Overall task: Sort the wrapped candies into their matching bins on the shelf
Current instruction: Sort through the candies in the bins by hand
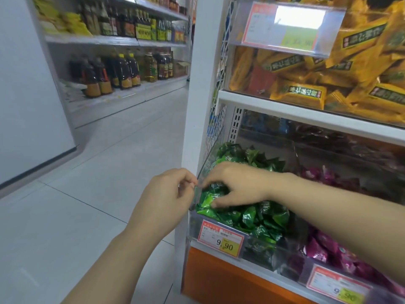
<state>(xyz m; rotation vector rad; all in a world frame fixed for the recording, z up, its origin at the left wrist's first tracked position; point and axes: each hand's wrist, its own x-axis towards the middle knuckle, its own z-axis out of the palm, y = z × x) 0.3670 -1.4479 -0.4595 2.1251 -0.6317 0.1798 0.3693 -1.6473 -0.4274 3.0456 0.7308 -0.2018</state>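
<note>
A clear plastic bin (pixel 221 242) on the lower shelf is heaped with green wrapped candies (pixel 254 216). My right hand (pixel 232 185) reaches into its left end, fingers curled down onto a green candy near the bin's front corner. My left hand (pixel 168 194) is just outside the bin, its thumb and fingers pinching the bin's clear left wall (pixel 199 183) at the top edge. To the right, a neighbouring bin holds purple wrapped candies (pixel 324 249). An upper bin is full of yellow wrapped snacks (pixel 306 80).
A price tag reading 9.90 (pixel 221 238) hangs on the green bin's front; another (pixel 337 286) is on the purple bin. A white shelf post (pixel 197 106) stands left of the bins. Across the tiled aisle (pixel 98 172), shelves carry bottles (pixel 122 71).
</note>
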